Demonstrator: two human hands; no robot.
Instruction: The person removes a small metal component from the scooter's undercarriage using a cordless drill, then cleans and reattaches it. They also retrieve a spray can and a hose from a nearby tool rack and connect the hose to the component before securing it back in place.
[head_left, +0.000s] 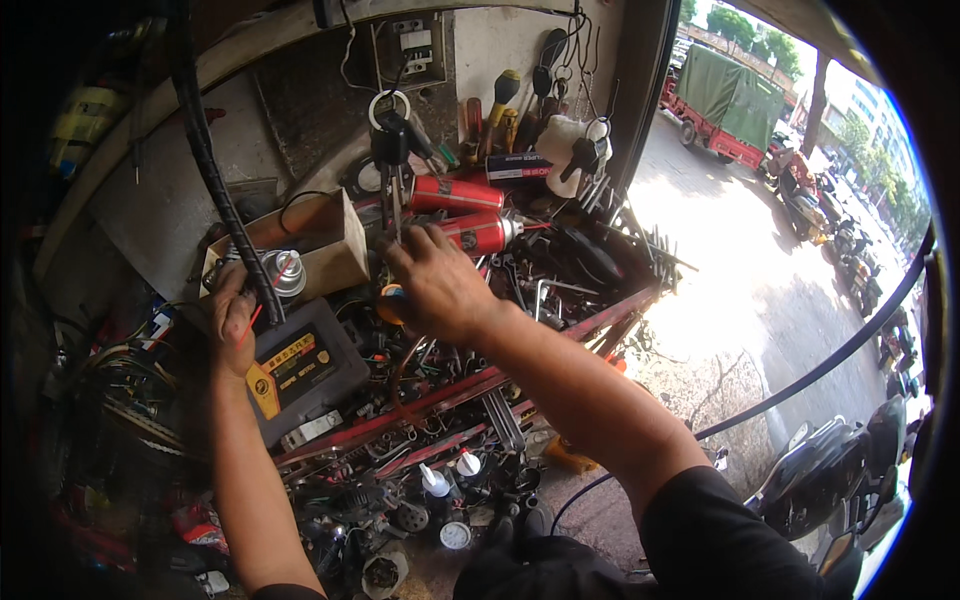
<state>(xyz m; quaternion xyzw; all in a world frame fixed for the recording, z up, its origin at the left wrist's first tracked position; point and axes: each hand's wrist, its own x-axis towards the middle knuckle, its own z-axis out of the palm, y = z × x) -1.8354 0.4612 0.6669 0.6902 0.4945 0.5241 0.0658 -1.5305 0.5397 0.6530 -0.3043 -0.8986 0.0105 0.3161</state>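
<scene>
Left hand (236, 318) bent beside silver-topped spray can (291, 284), fingers partly curled; thin red straw (248, 326) lies against it. Whether hand grips can: cannot tell. Can sits at near side of wooden box (345, 248), just above dark case (318, 362) with yellow label, partly behind black wrapped cable (222, 190). Right hand (437, 280) reaches over tool pile, fingers curled, tips near thin metal rod (396, 212); hold on it unclear. Red can (478, 235) lies just beyond right knuckles.
</scene>
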